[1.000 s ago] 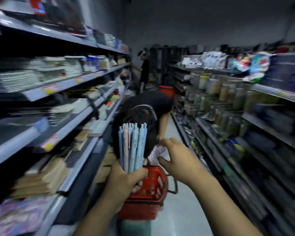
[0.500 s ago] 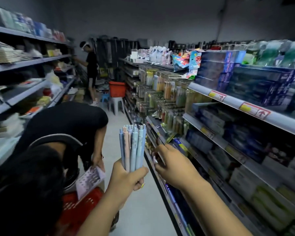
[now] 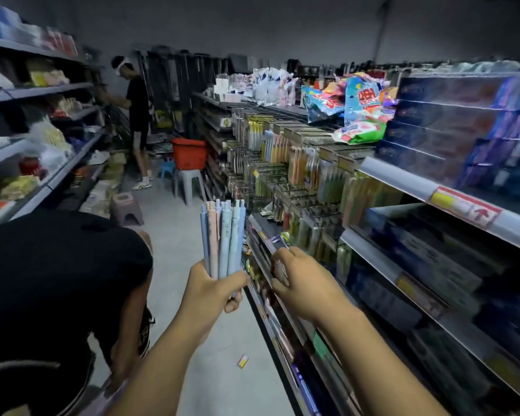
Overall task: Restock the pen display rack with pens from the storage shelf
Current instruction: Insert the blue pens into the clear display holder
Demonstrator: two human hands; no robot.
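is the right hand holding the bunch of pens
No, the left hand grips the bunch of pens, while the right hand is apart from them, off to their right.

Two hands (image 3: 213, 291), one bundle of pens (image 3: 222, 238), two other people (image 3: 137, 106), one red basket (image 3: 189, 154), three stools (image 3: 188, 183).

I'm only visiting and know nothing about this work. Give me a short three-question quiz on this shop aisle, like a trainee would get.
1. True or false: the left hand grips a bundle of pens pointing upward.
2. The red basket sits on: A) the floor, B) a grey stool, C) a shelf.
3. Fill in: the standing person at the far end reaches toward the ____-side shelves.
Key: 1 true; 2 B; 3 left.
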